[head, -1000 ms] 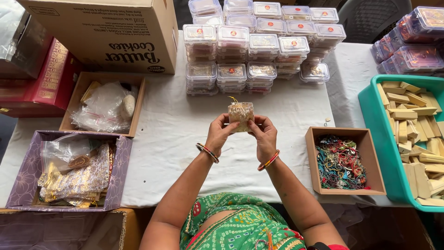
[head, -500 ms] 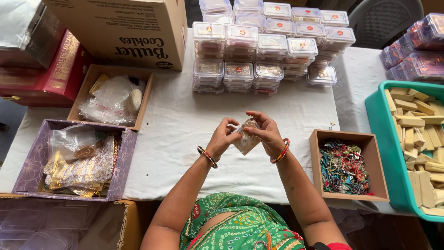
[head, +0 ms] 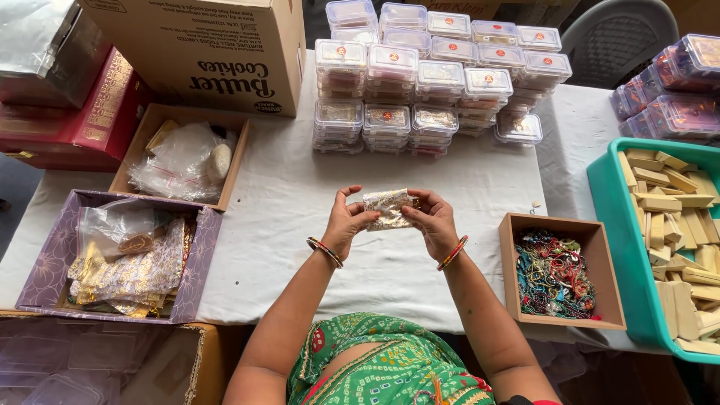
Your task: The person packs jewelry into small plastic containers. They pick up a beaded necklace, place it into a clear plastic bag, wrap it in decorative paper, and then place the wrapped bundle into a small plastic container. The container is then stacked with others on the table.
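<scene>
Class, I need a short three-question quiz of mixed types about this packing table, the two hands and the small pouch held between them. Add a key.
1. True or false: both hands hold the small shiny gold-and-white fabric pouch above the white tablecloth.
2. The open brown cardboard box of coloured threads and beads lies nearest which hand? A. left hand B. right hand
3. Fill in: the pale rectangular bars lie in a ____ plastic crate.

Key:
1. True; fingers of both hands pinch it.
2. B.
3. Teal.
</scene>
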